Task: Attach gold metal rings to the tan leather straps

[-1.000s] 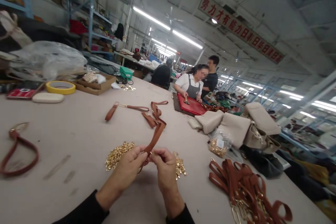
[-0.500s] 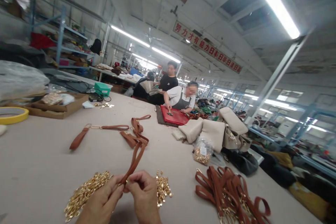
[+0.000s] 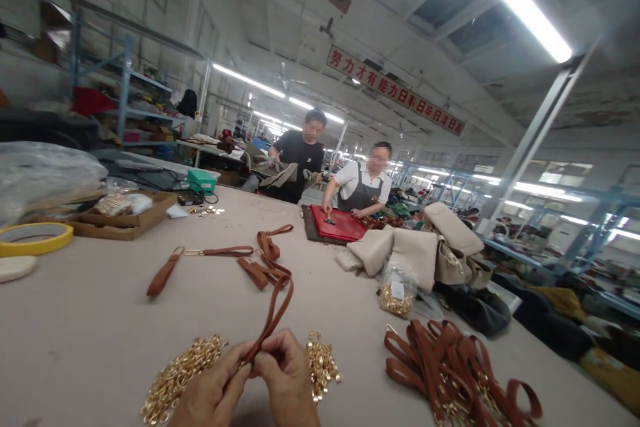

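Evidently, both hands (image 3: 287,373) pinch a brown strap (image 3: 264,335) for steadiness; gold pieces (image 3: 183,373) (left and right) lie handily near.

tube light (image 3: 517,1), upper r., w/ strong glare; ambient light dim, greyish; faint soft shadows on table (image 3: 110,300); wide-angle stretch nr. edges; bkgd. blurry.

The pale table (image 3: 90,327) carries a heap of gold-coloured metal pieces (image 3: 183,373) and, to its right, a smaller heap (image 3: 323,363). A pile of brown straps (image 3: 450,360) lies further right. Beyond are loose straps (image 3: 164,275), a yellow tape roll (image 3: 50,244), a cardboard box (image 3: 110,231), a dark mat (image 3: 312,228) and a clear bag (image 3: 397,300) beside cream bags (image 3: 415,253).
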`<control>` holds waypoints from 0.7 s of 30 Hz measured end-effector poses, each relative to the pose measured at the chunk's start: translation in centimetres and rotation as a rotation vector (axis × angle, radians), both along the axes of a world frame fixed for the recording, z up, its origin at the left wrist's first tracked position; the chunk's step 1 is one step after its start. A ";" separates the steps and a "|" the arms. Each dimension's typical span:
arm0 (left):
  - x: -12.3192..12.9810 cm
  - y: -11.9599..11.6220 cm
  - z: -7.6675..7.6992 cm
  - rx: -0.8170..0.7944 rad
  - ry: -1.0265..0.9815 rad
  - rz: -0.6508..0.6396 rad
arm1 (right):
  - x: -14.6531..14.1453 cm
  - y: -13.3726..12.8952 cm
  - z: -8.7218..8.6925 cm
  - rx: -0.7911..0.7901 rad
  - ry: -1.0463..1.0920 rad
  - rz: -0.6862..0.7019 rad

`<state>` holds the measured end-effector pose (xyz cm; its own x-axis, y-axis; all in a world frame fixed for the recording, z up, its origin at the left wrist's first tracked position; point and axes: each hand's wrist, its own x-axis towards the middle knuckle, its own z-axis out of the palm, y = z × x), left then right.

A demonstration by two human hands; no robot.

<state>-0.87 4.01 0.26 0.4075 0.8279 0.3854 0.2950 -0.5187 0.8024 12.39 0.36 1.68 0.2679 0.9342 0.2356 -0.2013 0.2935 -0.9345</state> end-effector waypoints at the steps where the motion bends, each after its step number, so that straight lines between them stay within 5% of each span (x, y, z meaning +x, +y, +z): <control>1: 0.0 -0.1 0.1 -0.007 0.000 -0.014 | 0.0 -0.1 0.1 0.002 -0.019 -0.005; 8: 0.2 -1.2 1.3 -0.144 -0.120 -0.014 | 0.3 -0.4 0.9 -0.020 -0.103 -0.026; 14: 0.5 -2.5 3.8 -0.572 -0.328 -0.089 | 0.9 -1.0 2.0 -0.024 -0.312 -0.072; 21: 0.7 -2.4 4.8 -0.771 -0.596 -0.056 | 8.5 -5.3 2.8 -0.207 -0.571 -0.254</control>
<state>-0.17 1.63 5.01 0.3676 0.9248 -0.0983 -0.2780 0.2101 0.9373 20.88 -4.97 4.45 0.3721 0.8996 0.2287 0.3948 0.0696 -0.9161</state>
